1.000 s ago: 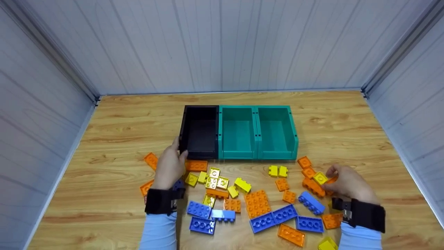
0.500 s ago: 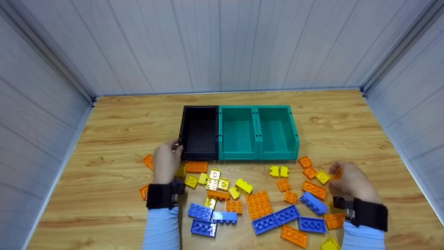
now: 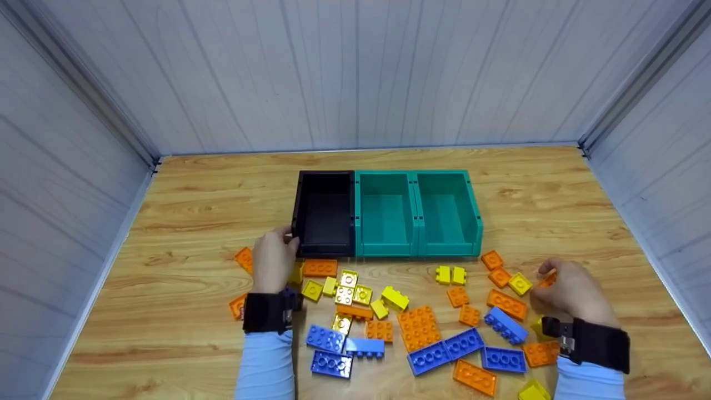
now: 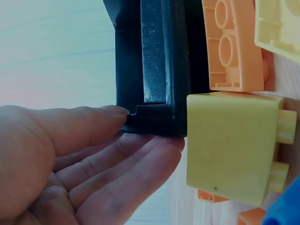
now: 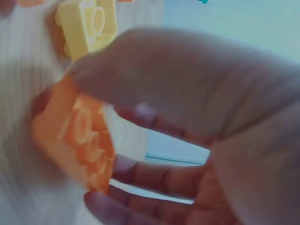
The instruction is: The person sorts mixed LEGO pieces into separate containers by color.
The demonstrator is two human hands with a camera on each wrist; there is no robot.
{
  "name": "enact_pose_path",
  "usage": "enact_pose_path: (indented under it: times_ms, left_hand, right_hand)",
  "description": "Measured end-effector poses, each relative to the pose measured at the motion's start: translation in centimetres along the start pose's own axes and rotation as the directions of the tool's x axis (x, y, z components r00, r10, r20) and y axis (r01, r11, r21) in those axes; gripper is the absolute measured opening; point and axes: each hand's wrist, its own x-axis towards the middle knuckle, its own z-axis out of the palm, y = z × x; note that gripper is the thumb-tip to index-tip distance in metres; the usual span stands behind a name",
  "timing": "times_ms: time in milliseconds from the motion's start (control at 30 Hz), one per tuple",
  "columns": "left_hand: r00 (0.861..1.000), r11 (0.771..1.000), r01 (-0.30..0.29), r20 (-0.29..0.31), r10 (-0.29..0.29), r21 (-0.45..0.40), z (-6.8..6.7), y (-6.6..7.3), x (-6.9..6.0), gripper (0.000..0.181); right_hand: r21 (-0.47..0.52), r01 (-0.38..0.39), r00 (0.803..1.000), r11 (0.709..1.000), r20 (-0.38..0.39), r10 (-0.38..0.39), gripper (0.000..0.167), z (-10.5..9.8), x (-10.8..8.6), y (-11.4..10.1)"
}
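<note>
The left hand point(image 3: 272, 260) is at the near left corner of the black bin point(image 3: 326, 249). In the left wrist view its thumb and fingers point(image 4: 136, 185) pinch the bin's corner point(image 4: 157, 119), beside a yellow brick point(image 4: 229, 147). At the right, the right hand point(image 3: 572, 289) holds an orange brick point(image 3: 547, 280). The right wrist view shows that orange brick point(image 5: 70, 136) tilted, hollow side toward the palm, between thumb and fingers point(image 5: 154, 180). A yellow brick point(image 3: 520, 284) lies just left of the right hand.
Two green bins point(image 3: 387, 249) point(image 3: 449, 249) stand joined to the black one. Loose orange, yellow and blue bricks are scattered in front, among them a large orange brick point(image 3: 419, 328) and a blue brick point(image 3: 505, 325). Panel walls point(image 3: 355, 72) enclose the table point(image 3: 183, 222).
The right hand has moved slightly right with the orange brick, away from the yellow brick and the long orange one. The left hand has shifted slightly down along the black bin's side.
</note>
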Motion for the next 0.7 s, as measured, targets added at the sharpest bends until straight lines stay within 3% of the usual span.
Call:
enact_pose_path:
  times_ms: [100,233,333,433,533,600,700]
  left_hand:
    - [1.000,1.000,0.003,0.010,-0.003,0.008,0.0,0.1,0.0,0.025]
    - [1.000,1.000,0.008,0.019,-0.009,0.027,0.0,0.2,0.0,0.025]
    - [1.000,1.000,0.009,0.019,-0.009,0.022,0.0,0.2,0.0,0.025]
    - [1.000,1.000,0.012,0.023,-0.013,0.013,0.0,0.2,-0.1,0.025]
    - [0.999,1.000,0.022,0.033,-0.022,0.012,-0.1,0.2,-0.2,0.026]
    - [0.999,0.999,0.030,0.041,-0.030,0.011,-0.1,0.3,-0.2,0.027]
    - [0.998,0.999,0.040,0.044,-0.041,0.009,-0.1,0.4,-0.2,0.028]
  right_hand:
    - [-0.047,0.055,0.993,0.997,-0.100,-0.060,0.041,-0.5,-0.2,-0.9]
    - [-0.104,0.128,0.963,0.986,-0.225,-0.148,0.039,-2.2,0.1,-3.3]
    - [-0.135,0.204,0.929,0.970,-0.285,-0.235,0.036,-3.8,1.2,-5.8]
    - [-0.177,0.293,0.879,0.940,-0.336,-0.338,0.031,-4.9,3.0,-8.7]
    - [-0.195,0.357,0.854,0.913,-0.328,-0.404,0.030,-5.1,5.6,-11.8]
    - [-0.207,0.383,0.857,0.900,-0.284,-0.430,0.028,-4.8,7.5,-13.6]
    - [-0.262,0.435,0.862,0.861,-0.154,-0.482,0.028,-3.8,10.4,-15.4]
